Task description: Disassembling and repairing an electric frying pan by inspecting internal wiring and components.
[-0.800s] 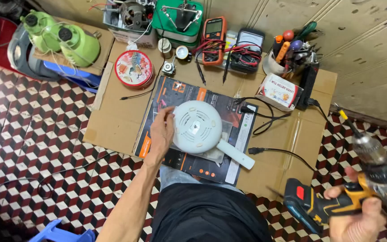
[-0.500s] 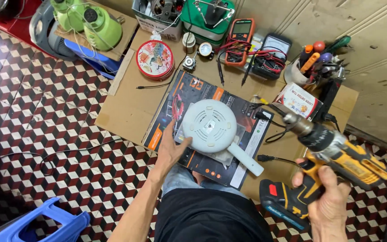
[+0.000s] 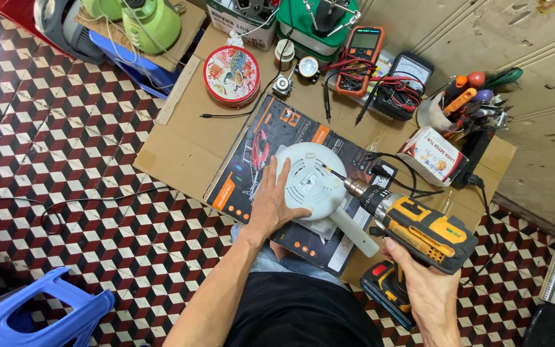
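- Now pressing left hand [image 3: 272,207] flat, fingers open, on white round housing [image 3: 310,180].
- Right hand [image 3: 426,290] gripping yellow cordless drill [image 3: 419,226]; bit beside left fingertips.
- Best kept square, steady, slow.

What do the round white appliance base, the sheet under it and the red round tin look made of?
White round appliance base: likely matte moulded plastic, with ribbed concentric rings. Sheet: plain brown cardboard, with a raw cut edge. Red tin: probably printed metal, glossy with a rolled rim.
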